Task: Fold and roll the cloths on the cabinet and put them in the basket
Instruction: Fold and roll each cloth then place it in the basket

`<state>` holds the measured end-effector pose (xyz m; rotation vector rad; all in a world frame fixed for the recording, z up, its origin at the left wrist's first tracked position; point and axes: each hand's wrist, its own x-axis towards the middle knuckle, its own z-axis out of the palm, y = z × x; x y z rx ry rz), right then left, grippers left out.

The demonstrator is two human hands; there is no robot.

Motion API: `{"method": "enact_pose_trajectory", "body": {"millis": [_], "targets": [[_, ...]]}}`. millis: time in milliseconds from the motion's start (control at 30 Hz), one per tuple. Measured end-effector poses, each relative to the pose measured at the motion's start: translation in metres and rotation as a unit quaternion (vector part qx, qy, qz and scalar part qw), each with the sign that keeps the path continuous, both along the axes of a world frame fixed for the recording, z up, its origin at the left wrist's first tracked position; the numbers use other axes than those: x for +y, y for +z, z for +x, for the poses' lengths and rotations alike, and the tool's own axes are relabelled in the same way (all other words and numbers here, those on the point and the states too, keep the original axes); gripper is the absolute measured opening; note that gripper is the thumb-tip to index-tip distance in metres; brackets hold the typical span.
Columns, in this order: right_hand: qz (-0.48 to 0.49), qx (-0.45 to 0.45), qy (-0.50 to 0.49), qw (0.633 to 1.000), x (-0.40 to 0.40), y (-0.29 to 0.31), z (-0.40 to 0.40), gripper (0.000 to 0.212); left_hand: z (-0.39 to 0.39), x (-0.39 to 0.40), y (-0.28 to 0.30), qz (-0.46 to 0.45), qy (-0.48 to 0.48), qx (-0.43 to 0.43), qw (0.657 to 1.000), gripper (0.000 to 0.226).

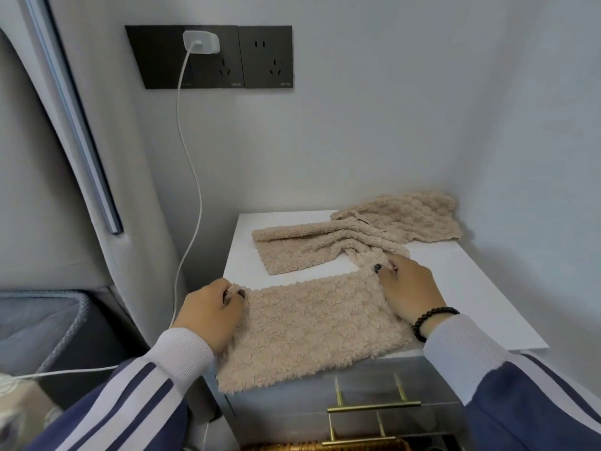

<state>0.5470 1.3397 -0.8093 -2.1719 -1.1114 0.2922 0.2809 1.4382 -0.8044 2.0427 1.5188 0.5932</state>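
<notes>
Beige and fluffy, the nearest cloth (pixel 312 323) lay flat on the front part of the white cabinet top (pixel 471 281), and its near edge hung a little over the front of the cabinet. The left hand (pixel 211 314) pinched the far left corner of this cloth, with the thumb on top and the fingers curled under the edge. The right hand (pixel 406 291) pinched the far right corner the same way, with the fingertips bent down onto the fuzzy edge. Both hands had dark painted nails. The right wrist wore a dark bead bracelet (pixel 429 320). Both arms were in blue sleeves with pale stripes and pale cuffs. A second cloth (pixel 309 249) of the same beige lay farther back on the cabinet, stretched out long and bunched up in folds near the right hand. A third cloth (pixel 413 219) lay at the back right corner, close to the wall, and it touched the second one. Below the cabinet top was a shiny drawer front with a gold handle (pixel 374 407). On the wall were two black sockets (pixel 266 56), and a white charger (pixel 201 42) was plugged into the left one. Its white cable (pixel 192 177) hung down beside the cabinet. At the far left, low down, stood a grey basket (pixel 42 323) with a braided rim, well apart from the cloths.
</notes>
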Motion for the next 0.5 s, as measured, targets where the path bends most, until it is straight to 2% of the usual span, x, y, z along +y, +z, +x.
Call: {"method": "enact_pose_trajectory", "body": {"millis": [200, 400, 500], "targets": [[-0.068, -0.071, -0.019, 0.995, 0.009, 0.003, 0.009, 0.032, -0.001, 0.005, -0.001, 0.009, -0.011, 0.028, 0.999, 0.017], [-0.107, -0.112, -0.026, 0.988, 0.013, 0.003, 0.005, 0.025, 0.003, 0.004, 0.001, 0.042, -0.016, 0.073, 0.996, 0.008], [-0.125, -0.145, -0.048, 0.980, 0.007, 0.008, -0.002, 0.026, 0.005, 0.000, 0.002, 0.104, -0.019, 0.119, 0.987, 0.021]]}}
